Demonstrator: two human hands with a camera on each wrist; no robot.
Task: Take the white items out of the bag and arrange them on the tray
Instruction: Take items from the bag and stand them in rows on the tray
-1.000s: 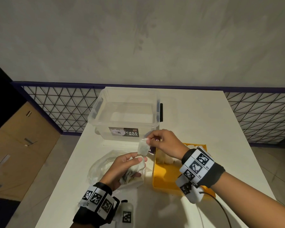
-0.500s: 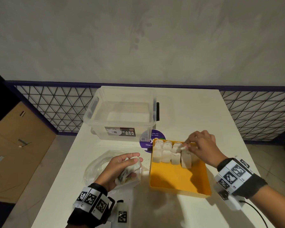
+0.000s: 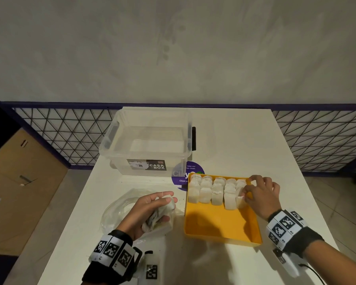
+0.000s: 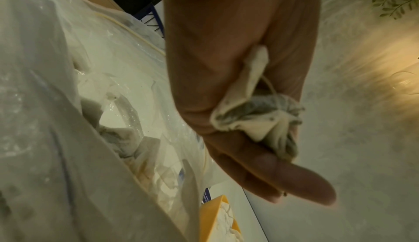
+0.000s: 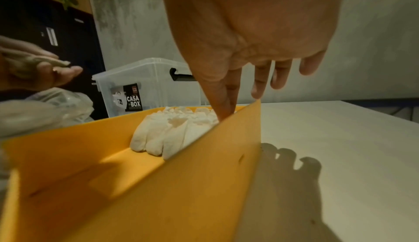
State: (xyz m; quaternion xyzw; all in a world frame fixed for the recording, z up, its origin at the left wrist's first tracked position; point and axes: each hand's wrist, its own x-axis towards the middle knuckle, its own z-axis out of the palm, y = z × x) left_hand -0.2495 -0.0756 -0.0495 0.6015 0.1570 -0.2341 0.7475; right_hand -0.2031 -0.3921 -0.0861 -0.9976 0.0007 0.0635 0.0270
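Several white pouches (image 3: pixel 212 190) stand in rows at the far end of the yellow tray (image 3: pixel 218 223). At the right end of the front row, my right hand (image 3: pixel 245 195) pinches one more white pouch (image 3: pixel 240 200) with thumb and forefinger, right by the tray's right wall. In the right wrist view those fingers (image 5: pixel 223 102) reach down behind the tray wall (image 5: pixel 204 165) into the pouches (image 5: pixel 170 131). My left hand (image 3: pixel 167 209) grips a crumpled bunch of white pouches (image 4: pixel 256 113) just above the clear plastic bag (image 3: pixel 119 210), left of the tray.
A clear storage box (image 3: pixel 150 140) stands at the back of the white table (image 3: pixel 234 140), with a purple sticker (image 3: pixel 181 175) in front of it. A wire-mesh railing runs behind. Cardboard boxes (image 3: pixel 19 182) sit on the floor at the left.
My right hand carried a white pouch from the left hand over to the tray and lowered it at the right end of the front row. The left hand stayed over the bag.
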